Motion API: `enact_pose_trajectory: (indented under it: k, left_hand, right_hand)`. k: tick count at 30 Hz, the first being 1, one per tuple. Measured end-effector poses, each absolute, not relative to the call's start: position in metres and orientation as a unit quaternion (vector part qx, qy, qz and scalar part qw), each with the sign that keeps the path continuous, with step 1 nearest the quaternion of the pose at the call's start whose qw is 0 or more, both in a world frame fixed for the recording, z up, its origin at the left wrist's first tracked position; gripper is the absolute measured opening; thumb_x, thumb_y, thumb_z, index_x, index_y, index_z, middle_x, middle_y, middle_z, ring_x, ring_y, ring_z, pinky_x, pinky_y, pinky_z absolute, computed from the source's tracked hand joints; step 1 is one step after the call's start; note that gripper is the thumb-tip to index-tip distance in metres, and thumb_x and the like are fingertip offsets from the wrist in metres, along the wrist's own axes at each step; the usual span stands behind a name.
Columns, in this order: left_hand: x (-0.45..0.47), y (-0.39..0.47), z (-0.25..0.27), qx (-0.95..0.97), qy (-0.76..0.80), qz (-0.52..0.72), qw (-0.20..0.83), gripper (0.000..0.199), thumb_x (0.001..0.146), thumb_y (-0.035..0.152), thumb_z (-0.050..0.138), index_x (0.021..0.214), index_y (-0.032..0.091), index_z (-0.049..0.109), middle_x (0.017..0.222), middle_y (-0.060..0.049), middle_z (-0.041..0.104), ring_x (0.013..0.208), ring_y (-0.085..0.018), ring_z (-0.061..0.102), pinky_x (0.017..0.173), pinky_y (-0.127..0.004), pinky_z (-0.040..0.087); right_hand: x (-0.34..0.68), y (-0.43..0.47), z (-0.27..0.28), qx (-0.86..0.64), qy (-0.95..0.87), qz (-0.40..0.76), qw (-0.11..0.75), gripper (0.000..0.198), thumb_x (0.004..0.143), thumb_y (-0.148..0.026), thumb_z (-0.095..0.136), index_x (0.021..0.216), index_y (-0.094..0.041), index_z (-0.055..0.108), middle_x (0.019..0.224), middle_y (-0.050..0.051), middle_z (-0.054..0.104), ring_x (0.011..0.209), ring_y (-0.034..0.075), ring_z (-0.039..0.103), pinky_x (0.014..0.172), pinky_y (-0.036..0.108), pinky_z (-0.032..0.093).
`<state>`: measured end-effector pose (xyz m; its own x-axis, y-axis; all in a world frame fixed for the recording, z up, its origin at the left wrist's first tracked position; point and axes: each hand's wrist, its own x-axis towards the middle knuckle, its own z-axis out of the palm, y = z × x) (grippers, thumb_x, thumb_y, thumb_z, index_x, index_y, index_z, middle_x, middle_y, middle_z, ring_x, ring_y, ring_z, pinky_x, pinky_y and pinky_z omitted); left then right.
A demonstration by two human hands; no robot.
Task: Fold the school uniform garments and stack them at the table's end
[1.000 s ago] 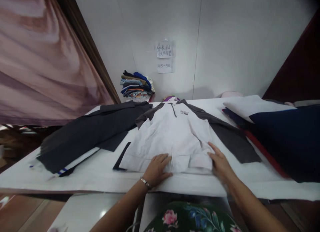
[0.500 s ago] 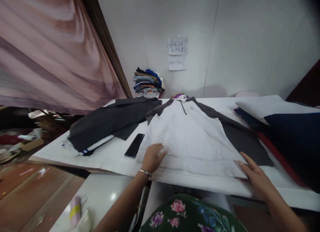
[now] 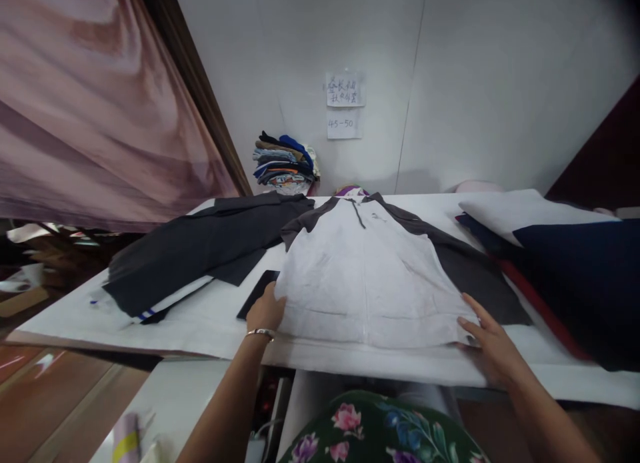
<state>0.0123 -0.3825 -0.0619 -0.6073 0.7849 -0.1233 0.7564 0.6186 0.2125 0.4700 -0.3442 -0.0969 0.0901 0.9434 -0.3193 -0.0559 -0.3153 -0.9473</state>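
Observation:
A white long-sleeved top (image 3: 360, 276) with dark grey sleeves lies flat on the white table, its hem towards me. A short dark strip, perhaps a zip or cord, shows near its neck. One grey sleeve (image 3: 475, 276) stretches out to the right. My left hand (image 3: 267, 310), wearing a bracelet, is closed on the left hem corner of the top. At the right hem corner, my right hand (image 3: 483, 330) pinches the cloth between thumb and fingers. A black phone (image 3: 255, 296) lies partly hidden behind my left hand.
Dark garments (image 3: 200, 243) lie at the left of the table (image 3: 190, 323). Navy, red and white cloth (image 3: 585, 263) is piled at the right. A stack of folded clothes (image 3: 285, 163) stands at the back by the wall. A pink curtain (image 3: 100, 103) hangs on the left.
My left hand has moved left from over the lower front of the top to its left hem corner and closed there. My right hand now grips the right corner. The view has shifted slightly.

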Motion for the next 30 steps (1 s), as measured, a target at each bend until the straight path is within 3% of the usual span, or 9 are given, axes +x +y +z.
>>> enact_pose_trajectory:
  k: [3,8,12,15,18,21,24,27,30]
  left_hand:
    - [-0.008,-0.39,-0.048,0.429,0.891,0.117,0.089,0.051,0.085,0.04,0.047,0.133,0.022,0.043,0.098,-0.01,0.069,0.089,-0.026,0.065,0.073,-0.033,0.047]
    - [-0.024,-0.405,-0.059,0.466,0.876,0.056,0.114,0.05,0.083,0.036,0.05,0.129,0.016,0.048,0.101,-0.013,0.069,0.091,-0.027,0.065,0.074,-0.034,0.048]
    - [-0.018,-0.41,-0.077,0.472,0.877,0.012,0.091,0.053,0.083,0.042,0.049,0.129,0.014,0.049,0.104,-0.015,0.068,0.091,-0.031,0.065,0.073,-0.04,0.05]
    - [-0.009,-0.406,-0.075,0.494,0.868,0.046,-0.018,0.049,0.084,0.042,0.047,0.124,0.015,0.053,0.109,-0.015,0.065,0.097,-0.032,0.062,0.075,-0.043,0.051]
    - [0.006,-0.387,-0.065,0.586,0.795,0.125,-0.095,0.044,0.085,0.041,0.047,0.117,0.014,0.057,0.112,-0.014,0.063,0.104,-0.031,0.059,0.085,-0.042,0.05]
    - [0.033,-0.352,-0.059,0.685,0.704,0.161,-0.097,0.044,0.086,0.04,0.049,0.118,0.013,0.057,0.125,-0.015,0.057,0.116,-0.028,0.052,0.098,-0.041,0.043]
    - [0.061,-0.311,-0.062,0.726,0.669,0.129,-0.093,0.048,0.087,0.043,0.05,0.124,0.013,0.054,0.14,-0.016,0.045,0.13,-0.029,0.039,0.106,-0.046,0.034]
    - [0.072,-0.278,-0.077,0.716,0.688,0.085,-0.085,0.055,0.088,0.049,0.044,0.132,0.015,0.049,0.149,-0.014,0.032,0.139,-0.03,0.024,0.11,-0.053,0.022]
    - [0.065,-0.259,-0.098,0.679,0.733,0.036,-0.021,0.061,0.09,0.054,0.036,0.14,0.019,0.04,0.153,-0.01,0.023,0.141,-0.029,0.018,0.11,-0.056,0.018]
  right_hand:
    - [0.477,-0.348,-0.085,-0.565,-0.401,0.572,0.44,0.083,0.064,-0.041,0.076,0.138,-0.031,0.041,0.076,-0.004,0.059,0.054,0.01,0.053,0.046,0.022,0.05]
    - [0.485,-0.354,-0.093,-0.593,-0.48,0.56,0.323,0.085,0.064,-0.047,0.073,0.138,-0.021,0.042,0.057,-0.008,0.046,0.043,0.01,0.046,0.039,0.023,0.042]
    - [0.498,-0.35,-0.116,-0.623,-0.581,0.472,0.227,0.078,0.073,-0.054,0.058,0.139,-0.017,0.042,0.049,-0.007,0.044,0.041,0.014,0.048,0.039,0.026,0.041]
    - [0.507,-0.337,-0.118,-0.646,-0.692,0.284,0.148,0.059,0.078,-0.051,0.049,0.127,-0.018,0.057,0.067,0.004,0.063,0.062,0.023,0.062,0.059,0.036,0.051]
    - [0.495,-0.318,-0.102,-0.626,-0.755,0.106,0.165,0.052,0.081,-0.047,0.045,0.12,-0.017,0.062,0.111,0.014,0.065,0.103,0.032,0.06,0.088,0.046,0.047]
    - [0.456,-0.296,-0.083,-0.535,-0.804,0.093,0.244,0.052,0.088,-0.046,0.04,0.13,-0.019,0.053,0.135,0.011,0.051,0.125,0.026,0.046,0.102,0.04,0.039]
    - [0.413,-0.272,-0.08,-0.47,-0.835,0.107,0.265,0.053,0.091,-0.047,0.038,0.137,-0.02,0.044,0.148,0.009,0.035,0.136,0.022,0.031,0.106,0.038,0.035]
    - [0.392,-0.248,-0.097,-0.51,-0.836,0.081,0.187,0.054,0.091,-0.046,0.039,0.138,-0.019,0.042,0.151,0.012,0.028,0.14,0.026,0.021,0.109,0.046,0.026]
    - [0.396,-0.232,-0.123,-0.583,-0.806,0.061,0.08,0.056,0.091,-0.048,0.039,0.138,-0.019,0.042,0.151,0.012,0.027,0.14,0.03,0.02,0.109,0.053,0.02]
